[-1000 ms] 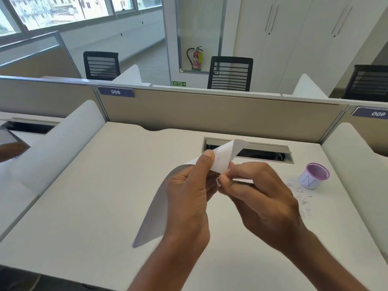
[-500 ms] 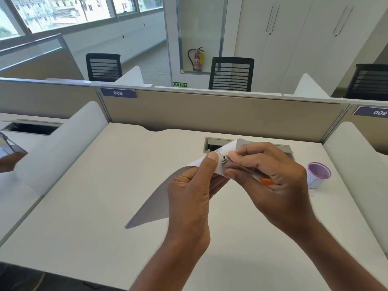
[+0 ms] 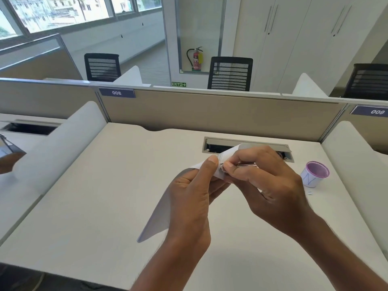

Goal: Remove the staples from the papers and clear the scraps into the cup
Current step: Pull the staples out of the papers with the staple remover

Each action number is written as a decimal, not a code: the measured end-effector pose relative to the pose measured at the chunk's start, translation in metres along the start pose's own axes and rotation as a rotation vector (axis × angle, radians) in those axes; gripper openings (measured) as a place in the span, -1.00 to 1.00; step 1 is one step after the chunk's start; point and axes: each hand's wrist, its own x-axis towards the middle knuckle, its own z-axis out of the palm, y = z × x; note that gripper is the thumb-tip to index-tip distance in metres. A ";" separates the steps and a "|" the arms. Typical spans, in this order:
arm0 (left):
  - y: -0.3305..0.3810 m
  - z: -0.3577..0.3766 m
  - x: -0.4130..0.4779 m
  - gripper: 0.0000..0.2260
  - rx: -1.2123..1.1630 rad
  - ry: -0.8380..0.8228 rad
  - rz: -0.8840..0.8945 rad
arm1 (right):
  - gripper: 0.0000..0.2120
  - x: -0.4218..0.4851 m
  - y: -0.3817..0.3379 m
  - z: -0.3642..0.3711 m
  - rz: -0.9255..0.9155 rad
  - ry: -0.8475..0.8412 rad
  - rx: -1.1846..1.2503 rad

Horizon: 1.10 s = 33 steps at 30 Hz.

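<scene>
My left hand (image 3: 189,198) pinches the upper corner of the white papers (image 3: 159,215), thumb on top, and holds them lifted above the desk. My right hand (image 3: 266,185) grips a slim metal staple remover (image 3: 241,165) and presses its tip against the same paper corner by my left thumb. The staple itself is too small to see. A small white cup (image 3: 313,175) with a purple rim and blue marking stands upright on the desk to the right of my hands. A tiny paper scrap (image 3: 309,193) lies in front of the cup.
The white desk (image 3: 105,196) has a cable slot (image 3: 247,147) behind my hands. White side dividers (image 3: 357,175) flank it and a beige partition (image 3: 210,110) closes the back. At the far left edge another person's hand (image 3: 8,162) shows.
My right hand turned and brought the tool's tip onto the paper corner, then lowered slightly. The papers swung a little. The scraps seen beside the cup are now mostly behind my right hand.
</scene>
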 end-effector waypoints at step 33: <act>-0.001 -0.003 0.017 -0.86 -0.064 0.072 -0.109 | -0.70 -0.010 0.018 0.006 0.829 0.100 0.947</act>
